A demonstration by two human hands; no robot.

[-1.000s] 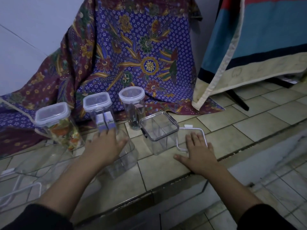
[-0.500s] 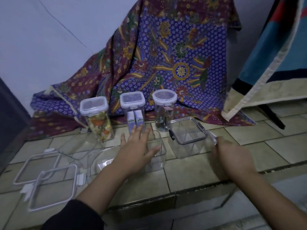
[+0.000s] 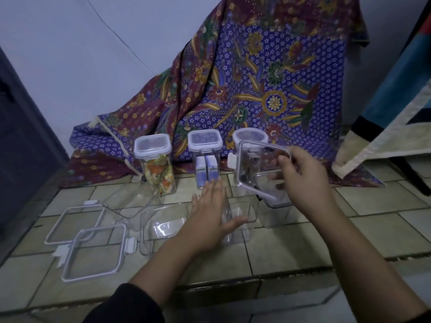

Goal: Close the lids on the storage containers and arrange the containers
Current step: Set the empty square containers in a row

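My right hand (image 3: pixel 300 178) holds a clear square lid (image 3: pixel 254 167) tilted up on edge above an open divided clear container (image 3: pixel 276 210) on the tiled floor. My left hand (image 3: pixel 210 213) lies flat, fingers spread, on an open clear container (image 3: pixel 238 220). Two more lidless clear containers (image 3: pixel 163 226) (image 3: pixel 130 203) sit to the left. Two loose white-rimmed lids (image 3: pixel 93 251) (image 3: pixel 72 223) lie at the far left. Three closed containers stand in a row behind: one with colourful contents (image 3: pixel 155 163), one with small packets (image 3: pixel 206 155), and a round-lidded one (image 3: pixel 249 136) partly hidden by the held lid.
A patterned batik cloth (image 3: pixel 268 78) hangs behind the row and spreads onto the floor. A striped blanket (image 3: pixel 394 94) hangs at the right over a dark stand leg (image 3: pixel 410 176). A step edge (image 3: pixel 233 285) runs in front of the tiles. A dark panel (image 3: pixel 21 148) is at the left.
My right hand has picked the lid up from the floor beside the divided container and raised it on edge. My left hand stays on its container. The view has swung left.
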